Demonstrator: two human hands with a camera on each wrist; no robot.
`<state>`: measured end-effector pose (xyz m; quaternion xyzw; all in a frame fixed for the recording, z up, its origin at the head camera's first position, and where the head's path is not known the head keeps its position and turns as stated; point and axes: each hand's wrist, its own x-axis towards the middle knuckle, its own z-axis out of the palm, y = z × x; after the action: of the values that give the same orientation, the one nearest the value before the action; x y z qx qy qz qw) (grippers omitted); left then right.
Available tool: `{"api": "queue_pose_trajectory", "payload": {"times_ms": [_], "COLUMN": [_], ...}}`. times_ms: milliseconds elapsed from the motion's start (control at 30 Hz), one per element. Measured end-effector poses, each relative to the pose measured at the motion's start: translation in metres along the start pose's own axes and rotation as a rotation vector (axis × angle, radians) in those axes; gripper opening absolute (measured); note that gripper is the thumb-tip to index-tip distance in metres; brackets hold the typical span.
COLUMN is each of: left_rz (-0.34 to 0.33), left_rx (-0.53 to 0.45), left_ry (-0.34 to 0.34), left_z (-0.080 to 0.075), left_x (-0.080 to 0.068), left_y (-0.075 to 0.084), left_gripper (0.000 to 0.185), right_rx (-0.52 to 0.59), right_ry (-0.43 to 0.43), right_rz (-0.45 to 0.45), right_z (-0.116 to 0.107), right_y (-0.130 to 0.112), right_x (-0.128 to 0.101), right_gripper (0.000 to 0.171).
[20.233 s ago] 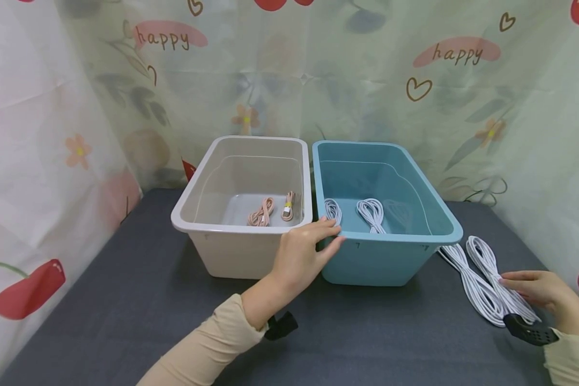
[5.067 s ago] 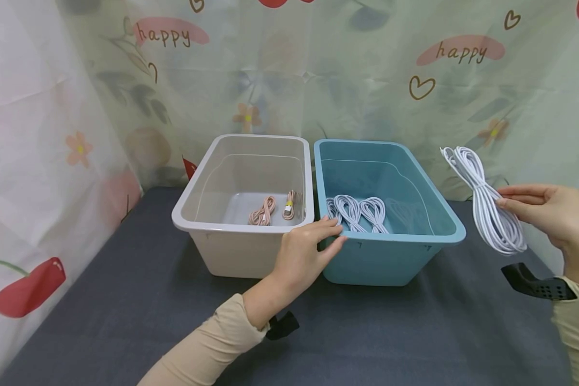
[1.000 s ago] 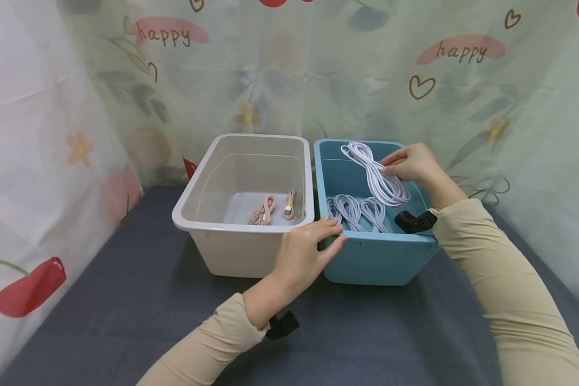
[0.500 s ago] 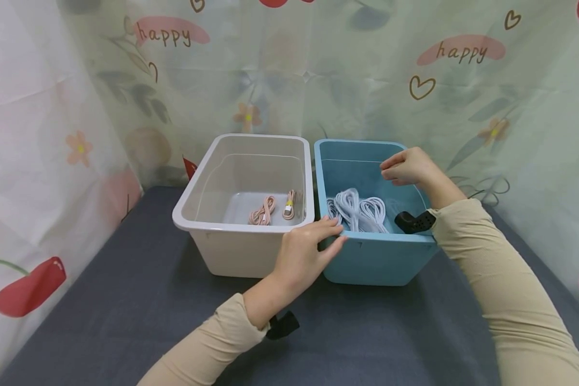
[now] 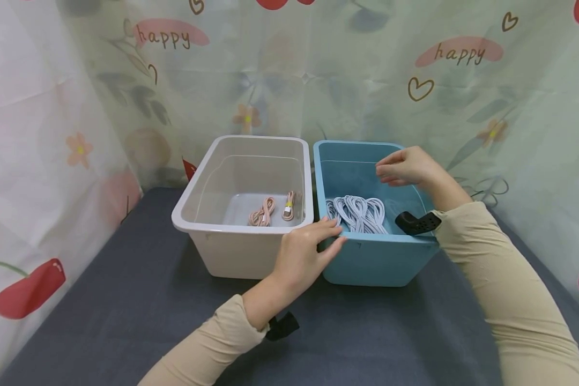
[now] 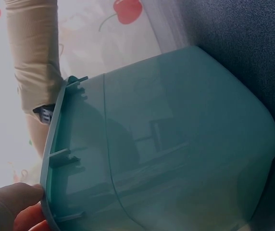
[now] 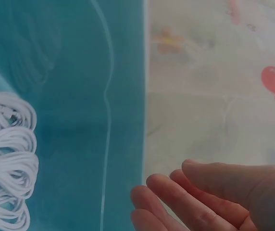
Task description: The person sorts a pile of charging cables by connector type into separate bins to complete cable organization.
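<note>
My right hand (image 5: 407, 170) hovers over the blue bin (image 5: 381, 262) with nothing in it. In the right wrist view its fingers (image 7: 168, 192) are loosely extended, thumb apart. Below it, several coiled white cables (image 5: 359, 214) lie bunched together on the bin floor near the front left. My left hand (image 5: 301, 249) holds the blue bin's front left corner, thumb outside and fingers over the rim. In the left wrist view, the thumb (image 6: 24, 195) meets the rim from outside.
A beige bin (image 5: 246, 252) stands left of the blue one, holding a pink cable coil (image 5: 262, 213) and a smaller pink cable (image 5: 288, 207) with a yellow band. Both bins sit on a dark cloth-covered table (image 5: 173, 321), with a printed curtain (image 5: 299, 69) behind.
Several seconds ago the right hand lifted a white cable coil at the right. Within the last second it released that coil into the blue bin. The left hand has stayed on the rim.
</note>
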<state>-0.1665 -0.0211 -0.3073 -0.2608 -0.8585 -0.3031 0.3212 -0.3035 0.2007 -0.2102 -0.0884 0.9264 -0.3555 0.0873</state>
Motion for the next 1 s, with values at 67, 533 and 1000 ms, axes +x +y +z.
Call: {"api": "queue_pose_trajectory", "payload": {"times_ms": [67, 533, 1000], "left_rz": [0.0, 0.011, 0.063], "left_rx": [0.004, 0.039, 0.053], "left_ry": [-0.001, -0.041, -0.371], "left_z": [0.0, -0.005, -0.055], "left_x": [0.0, 0.001, 0.015], "left_y": [0.0, 0.002, 0.012], "left_gripper": [0.023, 0.025, 0.045], "right_rx": [0.008, 0.015, -0.074], "right_ry": [0.001, 0.02, 0.144], "right_rz": [-0.015, -0.131, -0.213], "right_z": [-0.002, -0.018, -0.021], "right_y": [-0.004, -0.031, -0.04], "right_x": [-0.003, -0.031, -0.053], "right_gripper": [0.047, 0.051, 0.047]}}
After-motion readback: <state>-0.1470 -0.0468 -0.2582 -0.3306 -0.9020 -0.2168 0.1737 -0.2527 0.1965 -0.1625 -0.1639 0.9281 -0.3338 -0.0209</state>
